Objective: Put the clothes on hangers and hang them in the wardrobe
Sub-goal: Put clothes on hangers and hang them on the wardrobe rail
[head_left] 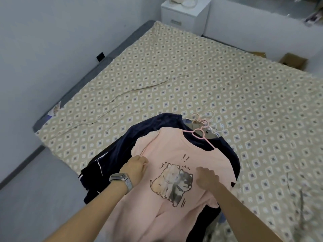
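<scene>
A pink T-shirt [167, 154] with a cartoon animal print lies on the bed, on top of dark navy clothes [122, 145]. A pink hanger [201, 135] sits inside its neck opening, hook pointing toward the far side. My left hand [135, 167], with a watch on the wrist, pinches the shirt fabric at its left sleeve. My right hand [207, 178] rests on the print with fingers curled down onto the cloth. More pale hangers [209, 119] lie beyond the collar.
The bed [174, 75] has a beige diamond-patterned sheet. A white nightstand [185, 14] stands at the far corner. Cardboard boxes [293, 61] sit off the bed's right side. A wall runs along the left.
</scene>
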Tool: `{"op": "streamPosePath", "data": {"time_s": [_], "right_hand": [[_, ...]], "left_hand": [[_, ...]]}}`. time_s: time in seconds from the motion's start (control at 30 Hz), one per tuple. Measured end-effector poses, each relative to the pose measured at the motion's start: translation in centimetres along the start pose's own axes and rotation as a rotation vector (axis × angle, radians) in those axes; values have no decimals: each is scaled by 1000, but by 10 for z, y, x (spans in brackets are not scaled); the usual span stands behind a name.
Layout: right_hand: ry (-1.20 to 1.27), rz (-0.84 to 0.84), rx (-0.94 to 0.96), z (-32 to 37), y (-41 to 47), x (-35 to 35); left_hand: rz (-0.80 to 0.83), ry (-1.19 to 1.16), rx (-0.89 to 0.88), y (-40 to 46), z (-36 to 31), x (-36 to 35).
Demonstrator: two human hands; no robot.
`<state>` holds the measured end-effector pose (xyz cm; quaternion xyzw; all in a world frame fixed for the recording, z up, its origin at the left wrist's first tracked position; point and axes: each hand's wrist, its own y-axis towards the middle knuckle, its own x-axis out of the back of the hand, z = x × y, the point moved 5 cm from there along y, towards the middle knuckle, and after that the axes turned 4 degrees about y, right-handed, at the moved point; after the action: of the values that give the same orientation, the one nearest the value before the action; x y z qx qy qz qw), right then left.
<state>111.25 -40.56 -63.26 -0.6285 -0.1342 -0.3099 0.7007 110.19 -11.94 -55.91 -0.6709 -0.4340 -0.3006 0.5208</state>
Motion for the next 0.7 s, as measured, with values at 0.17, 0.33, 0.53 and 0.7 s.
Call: {"op": "streamPosePath", "data": {"time_s": [0.17, 0.33, 0.53, 0.7], "right_hand": [[108, -84, 122, 48, -4, 27], [45, -155, 248, 91, -25, 29], [-380, -162, 369, 135, -71, -3], [-532, -158, 442, 199, -123, -44]], "left_hand": [[-14, 16, 38, -12, 6, 1], [1, -2, 87, -39, 26, -5], [-107, -71, 197, -118, 91, -10], [-120, -131, 386, -218, 168, -27]]}}
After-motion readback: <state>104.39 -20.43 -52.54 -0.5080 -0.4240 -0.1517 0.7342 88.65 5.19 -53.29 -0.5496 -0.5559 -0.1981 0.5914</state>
